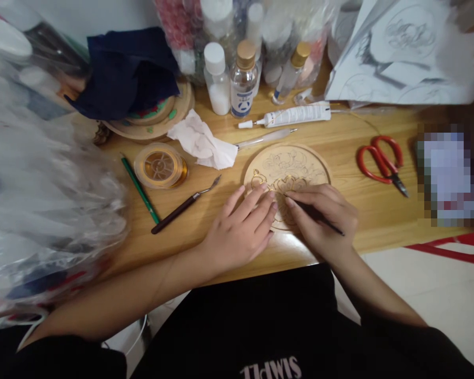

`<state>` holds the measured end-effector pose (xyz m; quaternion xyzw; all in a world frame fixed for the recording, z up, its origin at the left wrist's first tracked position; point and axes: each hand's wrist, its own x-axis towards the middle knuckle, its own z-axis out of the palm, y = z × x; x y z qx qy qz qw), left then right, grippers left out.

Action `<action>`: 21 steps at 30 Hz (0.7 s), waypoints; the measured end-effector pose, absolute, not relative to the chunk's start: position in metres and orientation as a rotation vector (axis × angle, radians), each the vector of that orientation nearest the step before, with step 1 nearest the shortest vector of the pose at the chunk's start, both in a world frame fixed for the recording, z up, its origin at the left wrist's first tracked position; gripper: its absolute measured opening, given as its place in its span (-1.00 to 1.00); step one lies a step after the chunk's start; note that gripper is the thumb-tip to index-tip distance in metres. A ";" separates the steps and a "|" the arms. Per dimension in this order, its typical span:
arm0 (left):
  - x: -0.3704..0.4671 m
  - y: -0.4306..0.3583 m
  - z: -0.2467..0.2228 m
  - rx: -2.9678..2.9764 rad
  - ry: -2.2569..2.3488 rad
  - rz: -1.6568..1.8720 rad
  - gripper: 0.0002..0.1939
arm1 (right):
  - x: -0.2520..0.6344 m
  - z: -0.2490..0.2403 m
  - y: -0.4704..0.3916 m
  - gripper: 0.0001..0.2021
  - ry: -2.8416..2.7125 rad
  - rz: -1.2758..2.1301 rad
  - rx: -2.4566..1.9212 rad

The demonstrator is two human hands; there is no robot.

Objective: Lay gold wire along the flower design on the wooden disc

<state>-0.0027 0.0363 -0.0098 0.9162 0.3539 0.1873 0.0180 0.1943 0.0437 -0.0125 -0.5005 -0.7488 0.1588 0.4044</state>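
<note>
A round wooden plate (pixel 260 158) with a raised rim lies on the table in front of me. Its face carries a pencil drawing, and gold wire outlines (pixel 290 180) follow some of its curves. My left hand (pixel 237 226) rests with fingers outstretched and slightly apart over the plate's lower left. In my right hand (pixel 327 213), thumb and fingers pinch a slim black tool (pixel 319 215), perhaps tweezers, its working end at the plate's middle beside the wire. Part of the drawing is hidden under both hands.
Left are a wire spool (pixel 160 166), green pencil (pixel 140 189) and palette knife (pixel 185 206). Behind lie crumpled tissue (pixel 203 141), a pen (pixel 266 138), a glue tube (pixel 296 116) and bottles (pixel 244 79). Red-handled scissors (pixel 381 160) lie right. A plastic bag (pixel 51 200) bulges at left.
</note>
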 end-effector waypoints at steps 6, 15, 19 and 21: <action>-0.002 0.036 -0.011 2.840 1.104 0.602 -0.64 | 0.194 -0.014 0.045 -0.82 -1.887 0.407 -1.257; -0.003 0.036 -0.010 2.827 1.107 0.572 -0.64 | 0.194 -0.014 0.046 -0.83 -1.906 0.439 -1.246; -0.003 0.035 -0.011 2.808 1.103 0.576 -0.63 | 0.195 -0.014 0.046 -0.84 -1.935 0.434 -1.232; -0.003 0.035 -0.011 2.817 1.106 0.584 -0.64 | 0.194 -0.014 0.045 -0.84 -1.931 0.445 -1.233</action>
